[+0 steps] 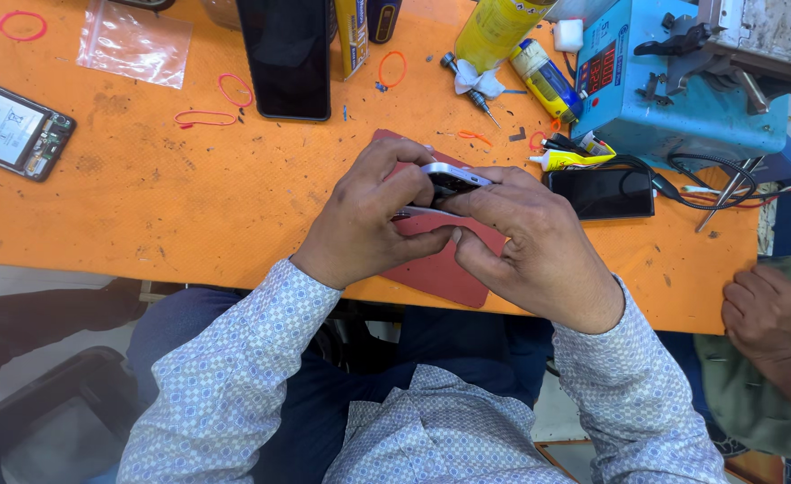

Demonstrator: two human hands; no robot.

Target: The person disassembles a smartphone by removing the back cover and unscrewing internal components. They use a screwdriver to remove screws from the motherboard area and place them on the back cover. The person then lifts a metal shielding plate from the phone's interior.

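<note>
A silver smartphone (pixel 453 177) is held edge-up between both hands above a dark red mat (pixel 440 269) on the orange table (pixel 171 206). My left hand (pixel 368 215) grips its near and left side, thumb along the lower edge. My right hand (pixel 534 242) covers the right side, fingers pressed on the phone's edge. Most of the phone is hidden by the fingers.
A black phone (pixel 288 54) lies face-up at the back, another black phone (pixel 603 193) to the right, an opened phone (pixel 10 125) far left. A blue machine (pixel 682 90), yellow bottle (pixel 494 31), glue tube (pixel 570 159), screwdriver (pixel 469 85), rubber bands and plastic bag (pixel 135 40) lie around. Another person's hand (pixel 767 314) rests at the right edge.
</note>
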